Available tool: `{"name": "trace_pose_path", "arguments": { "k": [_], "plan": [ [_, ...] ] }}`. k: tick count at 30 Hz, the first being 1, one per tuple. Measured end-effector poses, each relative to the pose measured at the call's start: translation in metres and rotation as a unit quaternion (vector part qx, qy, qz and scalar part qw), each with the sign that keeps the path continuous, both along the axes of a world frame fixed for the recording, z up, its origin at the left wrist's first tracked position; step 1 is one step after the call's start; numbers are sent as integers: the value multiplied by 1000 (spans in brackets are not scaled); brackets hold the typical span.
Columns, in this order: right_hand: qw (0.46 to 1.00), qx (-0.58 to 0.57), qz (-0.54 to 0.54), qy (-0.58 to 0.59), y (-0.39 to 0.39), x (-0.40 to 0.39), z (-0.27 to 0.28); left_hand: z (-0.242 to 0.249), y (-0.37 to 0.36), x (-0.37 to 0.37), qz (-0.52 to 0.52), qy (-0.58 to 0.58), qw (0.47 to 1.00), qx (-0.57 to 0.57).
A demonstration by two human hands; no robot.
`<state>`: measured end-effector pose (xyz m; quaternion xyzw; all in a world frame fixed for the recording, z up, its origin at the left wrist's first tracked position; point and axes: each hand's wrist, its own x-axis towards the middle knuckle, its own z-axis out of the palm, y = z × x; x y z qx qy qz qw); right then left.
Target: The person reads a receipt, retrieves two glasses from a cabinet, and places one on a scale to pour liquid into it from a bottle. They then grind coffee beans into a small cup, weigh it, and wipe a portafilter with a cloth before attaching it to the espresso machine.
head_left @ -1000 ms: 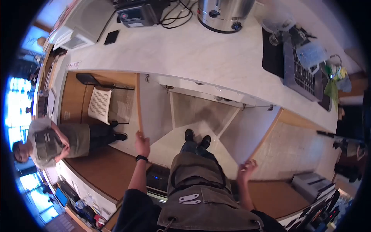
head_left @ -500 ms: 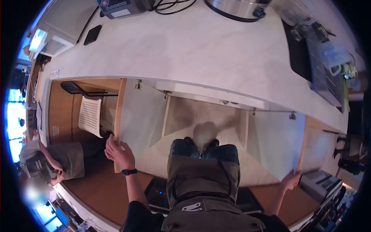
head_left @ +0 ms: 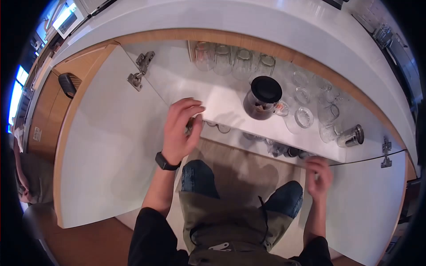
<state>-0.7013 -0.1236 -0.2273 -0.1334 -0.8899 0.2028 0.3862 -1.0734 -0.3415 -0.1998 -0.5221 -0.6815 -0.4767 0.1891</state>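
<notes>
My left hand (head_left: 179, 128), with a dark watch on the wrist, is raised at the left end of the white cabinet shelf (head_left: 222, 104). Its fingers are bent and apart from the thumb, and I see nothing held. Close to the shelf's right front edge is my right hand (head_left: 318, 177), loosely curled, a gap showing between thumb and fingers. A glass pot with a black lid (head_left: 265, 95) and dark contents stands mid-shelf. Behind it are upright drinking glasses (head_left: 222, 60); to its right are several clear glass vessels (head_left: 304, 117) and a metal-topped shaker (head_left: 353, 135).
The left cabinet door (head_left: 106, 142) and right cabinet door (head_left: 364, 199) stand wide open on either side. A lower shelf holds more glassware (head_left: 277, 148). The countertop (head_left: 213, 17) overhangs the opening. Another person's arm (head_left: 20, 164) shows at the far left.
My view has dropped and come closer to the cabinet, so the shelves of glassware now show. Both hands have left the door edges and moved inward to the shelf front.
</notes>
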Motion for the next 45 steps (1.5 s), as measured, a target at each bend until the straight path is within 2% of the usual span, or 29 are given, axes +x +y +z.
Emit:
{"name": "trace_pose_path", "arguments": {
  "k": [4, 6, 8, 10, 11, 14, 15, 18, 22, 25, 28, 31, 35, 37, 40, 41, 42, 43, 44, 45],
  "plan": [
    [976, -55, 189, -89, -10, -78, -1, -23, 59, -28, -79, -53, 995, -38],
    [975, -20, 187, -114, -3, -109, 14, -25, 105, -53, -112, -46, 991, -65],
    [983, -17, 171, -60, 20, -139, 38, -22, 159, -78, -112, -34, 989, -88],
    [986, -86, 84, -112, 53, -181, 77, -21, 210, -101, -79, -17, 988, -128],
    [990, -72, 32, -120, 73, -204, 85, -27, 234, -113, -51, 4, 985, -165],
    [983, 11, -73, -170, 164, -280, 51, -26, 263, -107, 53, 32, 965, -254],
    [976, 8, -76, -205, 181, -298, 44, -22, 268, -106, 90, 36, 956, -278],
    [964, -13, -107, -244, 202, -328, 19, -23, 276, -109, 74, 57, 927, -363],
    [936, -70, -146, -313, 199, -338, 16, -35, 280, -112, 81, 75, 922, -371],
    [936, -107, -118, -314, 198, -336, 16, -31, 276, -104, 80, 62, 919, -381],
    [955, -54, -127, -262, 200, -332, 7, -38, 279, -111, 84, 64, 931, -349],
    [964, -49, -153, -210, 208, -321, -5, -43, 281, -112, 80, 42, 946, -313],
    [978, -12, -146, -149, 212, -292, 2, -52, 276, -108, 60, 35, 980, -186],
    [981, -21, -158, -107, 189, -268, 32, -45, 274, -109, 43, 20, 991, -122],
    [989, -48, -131, -51, 180, -237, 51, -42, 269, -122, 36, 86, 995, 19],
    [982, -161, -86, 41, 182, -229, 49, -40, 261, -124, 16, 3, 998, 54],
    [953, -270, -39, 133, 182, -220, 45, -29, 245, -118, -3, -79, 993, 89],
    [901, -372, 9, 222, 181, -211, 42, -19, 228, -111, -22, -161, 979, 124],
    [862, -427, 21, 271, 174, -202, 44, -13, 209, -102, -63, -287, 937, 189],
    [818, -478, 32, 319, 165, -190, 51, -10, 189, -89, -103, -405, 873, 250]
  ]
}}
